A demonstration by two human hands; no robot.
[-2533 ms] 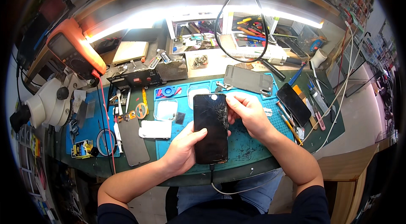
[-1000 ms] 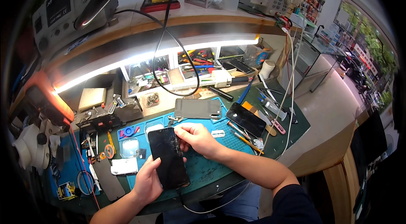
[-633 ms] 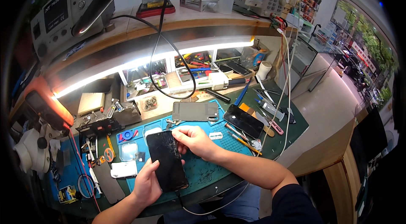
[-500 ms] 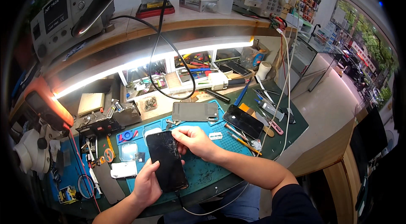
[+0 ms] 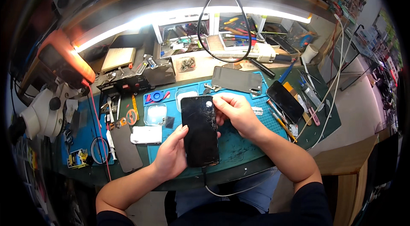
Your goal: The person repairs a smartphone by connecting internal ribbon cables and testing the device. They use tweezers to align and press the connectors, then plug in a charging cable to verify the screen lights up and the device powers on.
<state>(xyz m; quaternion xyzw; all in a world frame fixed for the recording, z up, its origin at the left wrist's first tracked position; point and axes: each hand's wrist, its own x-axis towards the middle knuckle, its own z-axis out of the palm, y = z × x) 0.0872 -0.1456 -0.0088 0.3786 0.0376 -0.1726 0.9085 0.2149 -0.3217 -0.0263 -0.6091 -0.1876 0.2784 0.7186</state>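
Observation:
A black smartphone point(image 5: 197, 138) with a cracked screen is held upright above the blue work mat point(image 5: 239, 140). My left hand point(image 5: 171, 151) wraps round its lower left side, thumb on the front edge. At the upper right corner, my right hand point(image 5: 236, 113) grips the edge between thumb and fingers; some of these fingers are hidden behind the phone. Cracks spread over the screen's upper right part, where a small bright reflection shows. A cable point(image 5: 205, 179) runs from the phone's bottom end.
Beyond the phone lies a grey phone-sized panel point(image 5: 237, 79). On the right are another black phone point(image 5: 285, 102), pens point(image 5: 279, 119) and a pink-handled tool point(image 5: 314, 117). Leftward stand a clear box point(image 5: 155, 114), a white block point(image 5: 146, 135) and an orange meter point(image 5: 66, 61). A black cable loop point(image 5: 200, 34) hangs ahead.
My view has tilted down and shifted left, so the bench appears higher and further right. The phone now stands straighter. Both hands keep their hold on it.

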